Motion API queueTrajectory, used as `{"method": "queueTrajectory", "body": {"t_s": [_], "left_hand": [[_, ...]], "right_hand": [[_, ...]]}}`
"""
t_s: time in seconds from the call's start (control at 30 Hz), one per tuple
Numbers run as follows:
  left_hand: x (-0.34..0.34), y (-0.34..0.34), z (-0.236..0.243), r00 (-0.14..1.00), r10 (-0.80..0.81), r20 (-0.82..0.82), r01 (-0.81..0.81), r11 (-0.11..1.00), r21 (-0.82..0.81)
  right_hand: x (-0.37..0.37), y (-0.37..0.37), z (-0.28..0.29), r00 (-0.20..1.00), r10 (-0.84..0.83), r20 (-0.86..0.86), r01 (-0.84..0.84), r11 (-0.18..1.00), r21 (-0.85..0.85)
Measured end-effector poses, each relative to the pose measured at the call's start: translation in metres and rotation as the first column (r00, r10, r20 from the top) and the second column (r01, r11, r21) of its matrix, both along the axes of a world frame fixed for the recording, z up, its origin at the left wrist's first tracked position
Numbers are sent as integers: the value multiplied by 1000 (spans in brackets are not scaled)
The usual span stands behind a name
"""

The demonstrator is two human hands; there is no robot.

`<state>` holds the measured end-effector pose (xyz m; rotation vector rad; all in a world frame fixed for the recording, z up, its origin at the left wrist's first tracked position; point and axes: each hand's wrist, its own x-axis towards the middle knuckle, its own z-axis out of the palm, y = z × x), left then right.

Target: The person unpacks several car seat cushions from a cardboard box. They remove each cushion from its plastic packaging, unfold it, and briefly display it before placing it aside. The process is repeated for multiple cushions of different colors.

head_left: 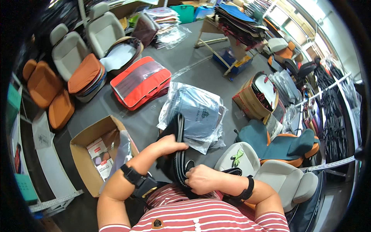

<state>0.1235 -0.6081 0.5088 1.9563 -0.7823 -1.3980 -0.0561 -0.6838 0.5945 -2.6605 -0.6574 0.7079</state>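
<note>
The black padded seat cover with pale piping along its edge (176,150) is being held upright close in front of the person's chest, folded into a thick bundle whose top reaches up toward the clear plastic bag of grey-blue fabric (195,114) lying on the floor just beyond the hands. The step in hand looks like gathering or folding the cover together, and the next move is probably calling for both hands to be keeping the layers aligned while the bundle is squeezed flat. The left hand (170,145) is curling over the upper left side of the bundle, fingers closed around its edge, wrist bent, forearm rising from the lower left. The right hand (201,178) is gripping the lower right edge, fingers pinched shut on the piping, forearm lying across from the right. An open brown cardboard box (83,154) is sitting to the left of the left forearm, and a grey car seat (270,174) beside the right forearm.
</note>
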Motion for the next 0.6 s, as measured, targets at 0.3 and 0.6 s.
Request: {"method": "queueTrajectory", "body": {"t_s": [0.3, 0.6], "left_hand": [[-54, -43, -21, 608, 601, -519, -542, 791, 282], [-62, -48, -23, 264, 703, -660, -944, 330, -26]], "right_hand": [[-86, -148, -13, 977, -214, 14, 205, 951, 233], [-152, -294, -42, 271, -892, 362, 822, 410, 395]]}}
